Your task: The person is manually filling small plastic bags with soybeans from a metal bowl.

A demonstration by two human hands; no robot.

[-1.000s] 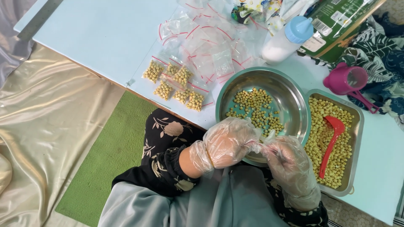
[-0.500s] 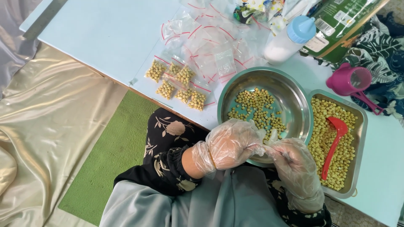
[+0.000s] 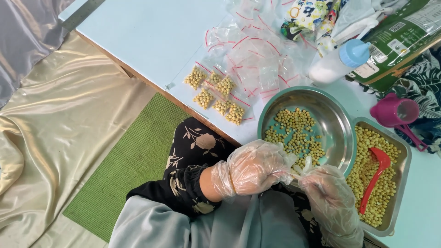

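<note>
Centrally, both gloved hands meet over the lap: the left hand (image 3: 255, 170) and right hand (image 3: 328, 195) are closed in a pinch on a small clear bag (image 3: 301, 166), apparently to keep its mouth steady. At 12 o'clock from them sits a steel bowl (image 3: 337, 119) of beans, near the desk (image 3: 138, 36) edge; filled bags (image 3: 216, 94) lie at 10 o'clock; a tray (image 3: 404, 183) with a red scoop (image 3: 374, 177) lies at 3 o'clock; open desk remains at far 10 o'clock

Pale blue bench (image 3: 151, 36) carries filled seed packets (image 3: 216, 94), empty zip bags (image 3: 257, 55) at 12 o'clock, steel bowl (image 3: 342, 133), steel tray (image 3: 404, 160) at 3 o'clock, pink cup (image 3: 395, 111), white bottle (image 3: 337, 64).
</note>
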